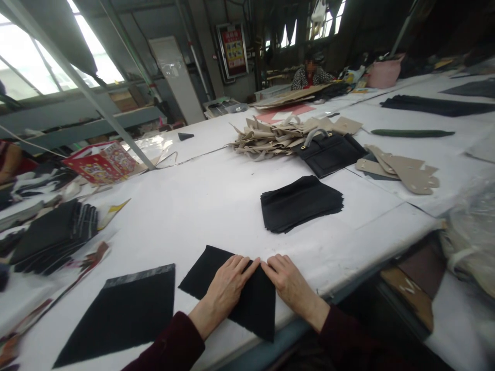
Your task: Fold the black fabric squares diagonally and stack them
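At the far left of the frame, a fanned stack of black cut panels [54, 237] sits just below a red printed carton [99, 164]. At lower left, a single black fabric panel [119, 314] with a grey strip along its upper edge lies flat on the white work table [185, 216] (kept just apart from its neighbour, perhaps so that the two don't overlap). At bottom centre, the left hand [226, 291] and right hand [290, 288] rest palm down on a second black fabric panel [255, 314], their fingertips almost meeting near its upper edge. Neither hand pinches anything: the fingers lie flat and close together, pressing the cloth to the table, which would stop it creeping. Mid-frame, a squared stack of black fabric panels [300, 203] sits within easy reach. Beyond it, a pile of tan cut pieces [278, 139] lies against a black handbag [330, 153], and a seated co-worker [311, 76] is at the far end of the table. Toward the right, loose tan pieces with punched holes [402, 169] lie grouped together (like with like, it seems), below a long green strip [412, 133].
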Demonstrator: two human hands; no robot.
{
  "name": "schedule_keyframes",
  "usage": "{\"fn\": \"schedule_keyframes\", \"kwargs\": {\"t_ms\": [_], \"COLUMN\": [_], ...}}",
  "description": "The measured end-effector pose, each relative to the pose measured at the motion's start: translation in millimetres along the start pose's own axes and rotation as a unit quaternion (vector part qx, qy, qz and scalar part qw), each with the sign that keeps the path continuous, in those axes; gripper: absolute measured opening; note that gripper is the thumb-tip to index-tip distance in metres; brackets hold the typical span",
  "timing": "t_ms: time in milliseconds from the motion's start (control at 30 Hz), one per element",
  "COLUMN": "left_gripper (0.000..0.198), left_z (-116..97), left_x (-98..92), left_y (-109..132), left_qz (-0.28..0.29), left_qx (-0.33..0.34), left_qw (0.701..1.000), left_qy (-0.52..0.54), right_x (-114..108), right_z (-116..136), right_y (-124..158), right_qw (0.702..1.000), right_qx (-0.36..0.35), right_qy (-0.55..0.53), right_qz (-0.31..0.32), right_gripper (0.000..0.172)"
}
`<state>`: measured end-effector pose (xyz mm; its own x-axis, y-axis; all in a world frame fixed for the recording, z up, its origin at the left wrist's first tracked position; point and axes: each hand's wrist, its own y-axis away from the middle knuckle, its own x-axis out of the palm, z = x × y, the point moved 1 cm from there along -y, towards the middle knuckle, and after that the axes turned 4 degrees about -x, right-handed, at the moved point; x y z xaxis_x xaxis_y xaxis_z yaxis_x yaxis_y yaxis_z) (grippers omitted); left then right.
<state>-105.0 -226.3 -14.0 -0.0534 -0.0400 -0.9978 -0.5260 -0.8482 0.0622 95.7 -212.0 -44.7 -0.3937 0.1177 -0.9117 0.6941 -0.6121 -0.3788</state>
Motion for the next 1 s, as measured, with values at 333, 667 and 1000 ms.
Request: {"fn": "schedule_keyframes", "kwargs": {"t_ms": [333,667,1000], "left_gripper": [0.066,0.075,0.08], "left_z": [-6.4,-8.6,-9.9], "left_x": [0.8,4.4,0.1], "left_y": [-2.8,-2.8,-2.6], "left_qz": [0.005,-0.001,-0.003], "left_qx": [0.006,0.013,0.014], "left_qw": [0.999,0.996,0.998], "left_qy": [-0.046,-0.086,-0.069], "right_x": [-5.0,-8.1,-16.1], "right_z": [-1.5,-1.2,-4.3], "right_y": [8.3,11.6,24.2], "right_qw": [1.0,0.999,0.998], "right_qx": [0.013,0.024,0.044], "right_qy": [-0.005,-0.012,-0.037], "right_qz": [0.024,0.019,0.018], "right_gripper": [0.028,0.025,0.023]}}
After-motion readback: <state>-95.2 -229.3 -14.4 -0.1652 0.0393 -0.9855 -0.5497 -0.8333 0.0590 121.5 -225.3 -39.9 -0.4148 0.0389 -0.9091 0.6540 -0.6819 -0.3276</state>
